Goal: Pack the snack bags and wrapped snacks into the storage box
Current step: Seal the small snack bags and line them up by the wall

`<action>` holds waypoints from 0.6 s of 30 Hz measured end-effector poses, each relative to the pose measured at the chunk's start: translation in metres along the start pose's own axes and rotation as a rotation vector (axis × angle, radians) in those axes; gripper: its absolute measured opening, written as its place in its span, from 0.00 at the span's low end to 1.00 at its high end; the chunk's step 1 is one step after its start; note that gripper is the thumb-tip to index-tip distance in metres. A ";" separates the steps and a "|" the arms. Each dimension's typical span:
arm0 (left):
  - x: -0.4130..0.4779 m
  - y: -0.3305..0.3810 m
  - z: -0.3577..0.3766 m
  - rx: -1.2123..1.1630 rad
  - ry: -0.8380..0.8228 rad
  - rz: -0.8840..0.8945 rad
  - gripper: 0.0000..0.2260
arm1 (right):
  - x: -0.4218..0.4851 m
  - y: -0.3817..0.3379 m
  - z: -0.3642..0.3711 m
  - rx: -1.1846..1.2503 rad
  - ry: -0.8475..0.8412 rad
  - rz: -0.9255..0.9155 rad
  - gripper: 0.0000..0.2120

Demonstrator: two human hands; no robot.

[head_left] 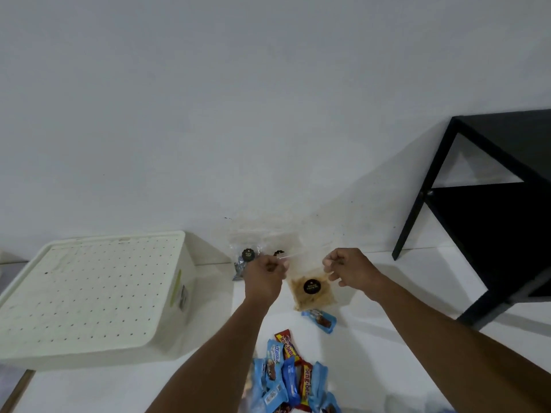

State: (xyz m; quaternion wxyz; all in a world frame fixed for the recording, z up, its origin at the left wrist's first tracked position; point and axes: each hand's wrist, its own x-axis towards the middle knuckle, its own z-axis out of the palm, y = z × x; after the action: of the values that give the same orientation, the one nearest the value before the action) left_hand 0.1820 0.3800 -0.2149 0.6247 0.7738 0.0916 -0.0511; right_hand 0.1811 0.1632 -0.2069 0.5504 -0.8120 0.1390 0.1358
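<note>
A clear snack bag [313,290] of pale chips with a round black label hangs upright between my hands. My left hand [267,274] pinches its top left corner and my right hand [347,268] pinches its top right corner. Two more clear bags [248,257] with black labels lean against the wall behind my left hand, partly hidden. A white storage box [89,296] with a perforated lid stands to the left, lid shut. One blue wrapped snack [319,320] lies under the held bag. A pile of blue and red wrapped snacks [290,377] lies nearer to me.
A black table [489,210] with a lower shelf stands at the right against the white wall. The white floor carries all the items. A brown strip [18,391] shows at the bottom left.
</note>
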 end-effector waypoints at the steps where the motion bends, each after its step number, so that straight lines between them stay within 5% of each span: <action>1: 0.010 -0.006 0.007 -0.003 0.005 -0.022 0.11 | 0.012 0.005 -0.002 -0.008 -0.004 0.008 0.09; 11: 0.081 -0.031 0.050 0.095 0.100 -0.074 0.02 | 0.096 0.039 -0.004 0.134 -0.055 0.068 0.10; 18: 0.080 -0.018 0.054 0.226 0.095 -0.096 0.20 | 0.114 0.040 -0.003 0.182 -0.040 0.088 0.15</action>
State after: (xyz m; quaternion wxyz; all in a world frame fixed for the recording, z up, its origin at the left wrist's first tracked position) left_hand 0.2586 0.3376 -0.2592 0.5251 0.8357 0.1515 -0.0543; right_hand 0.2714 0.1377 -0.2821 0.6182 -0.7487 0.1755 0.1627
